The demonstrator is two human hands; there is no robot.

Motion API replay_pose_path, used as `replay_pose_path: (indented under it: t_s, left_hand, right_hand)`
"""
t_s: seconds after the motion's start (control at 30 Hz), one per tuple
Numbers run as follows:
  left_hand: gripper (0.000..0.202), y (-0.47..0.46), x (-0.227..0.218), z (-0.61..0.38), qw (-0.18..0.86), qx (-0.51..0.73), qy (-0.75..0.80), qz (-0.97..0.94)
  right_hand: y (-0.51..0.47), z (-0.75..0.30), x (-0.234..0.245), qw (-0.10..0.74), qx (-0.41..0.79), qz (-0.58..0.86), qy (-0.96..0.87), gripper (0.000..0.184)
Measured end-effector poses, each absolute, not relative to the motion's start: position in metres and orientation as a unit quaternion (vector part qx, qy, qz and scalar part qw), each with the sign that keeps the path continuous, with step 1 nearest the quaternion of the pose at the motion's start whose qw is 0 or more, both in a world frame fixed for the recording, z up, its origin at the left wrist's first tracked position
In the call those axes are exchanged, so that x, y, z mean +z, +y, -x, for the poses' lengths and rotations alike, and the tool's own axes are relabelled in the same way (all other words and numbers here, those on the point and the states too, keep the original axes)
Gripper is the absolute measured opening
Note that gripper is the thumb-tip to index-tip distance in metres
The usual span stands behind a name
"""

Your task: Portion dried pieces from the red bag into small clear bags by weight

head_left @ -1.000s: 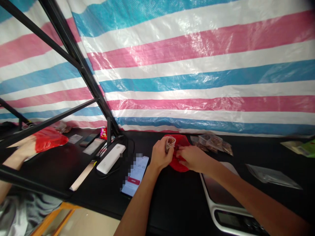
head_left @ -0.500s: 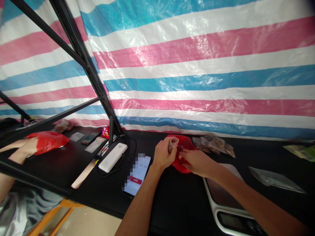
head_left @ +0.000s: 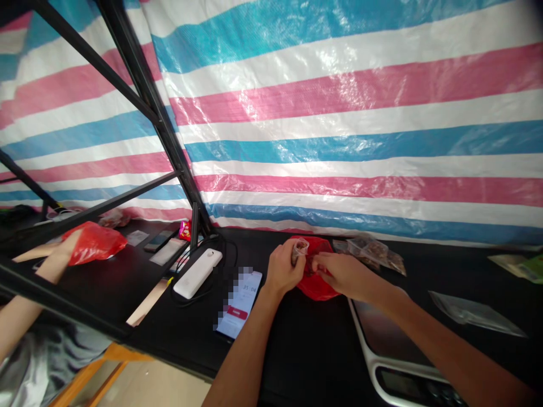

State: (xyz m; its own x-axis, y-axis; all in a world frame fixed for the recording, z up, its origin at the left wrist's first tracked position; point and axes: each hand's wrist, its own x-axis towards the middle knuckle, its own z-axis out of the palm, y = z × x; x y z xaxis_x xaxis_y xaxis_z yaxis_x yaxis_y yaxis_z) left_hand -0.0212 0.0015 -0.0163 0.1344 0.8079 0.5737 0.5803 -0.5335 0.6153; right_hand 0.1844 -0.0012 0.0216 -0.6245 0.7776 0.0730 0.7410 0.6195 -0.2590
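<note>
My left hand (head_left: 285, 267) is closed round a small clear plastic bag (head_left: 301, 246), its open mouth up and brownish bits inside. Beneath and beside it lies an open red plastic bag (head_left: 319, 289) with dark contents. My right hand (head_left: 339, 273) reaches over the red bag's opening from the right, fingers curled together near the small bag. What those fingertips hold, if anything, is too small to make out. Behind my right hand, filled clear bags (head_left: 376, 252) of brown pieces rest on the black table. A kitchen scale (head_left: 392, 333) sits under my right forearm.
To the left are a phone showing a timer (head_left: 240, 305) and a white power bank (head_left: 198, 274) with a black cable. Flat clear bags (head_left: 475, 314) lie at right. A black metal frame (head_left: 165, 135) stands left; beyond it another person's hands handle a red bag (head_left: 98, 243).
My right hand's fingers have drawn up slightly from the red bag's opening. The small bag stays in my left hand. The view has shifted a little.
</note>
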Motion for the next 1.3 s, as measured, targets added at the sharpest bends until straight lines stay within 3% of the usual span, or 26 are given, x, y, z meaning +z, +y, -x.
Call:
replay_pose_path:
  t_s: [0.13, 0.3, 0.53, 0.8, 0.93, 1.13, 1.3]
  left_hand:
    - [0.025, 0.002, -0.014, 0.024, 0.132, 0.477, 0.468, -0.732]
    - [0.025, 0.002, -0.014, 0.025, 0.133, 0.482, 0.467, -0.730]
    - [0.021, 0.000, -0.012, 0.015, 0.156, 0.475, 0.462, -0.732]
    - [0.027, -0.013, -0.010, -0.002, 0.194, 0.491, 0.402, -0.748]
    - [0.045, -0.027, -0.012, -0.015, 0.206, 0.499, 0.337, -0.771]
    - [0.058, -0.031, -0.017, -0.025, 0.209, 0.461, 0.296, -0.810]
    - [0.032, -0.024, -0.016, -0.020, 0.188, 0.463, 0.346, -0.794]
  right_hand:
    - [0.001, -0.176, 0.025, 0.109, 0.098, 0.416, -0.897, 0.021]
    - [-0.003, -0.169, 0.020, 0.135, 0.066, 0.414, -0.898, 0.036]
    - [-0.015, -0.192, 0.035, 0.293, 0.141, 0.409, -0.853, 0.029]
    - [-0.031, -0.216, 0.025, 0.356, 0.187, 0.408, -0.819, 0.036]
    - [-0.037, -0.216, 0.012, 0.364, 0.217, 0.407, -0.809, 0.046]
    - [-0.049, -0.248, 0.014, 0.334, 0.285, 0.422, -0.793, 0.036]
    - [-0.044, -0.308, 0.019, 0.256, 0.298, 0.428, -0.814, 0.022]
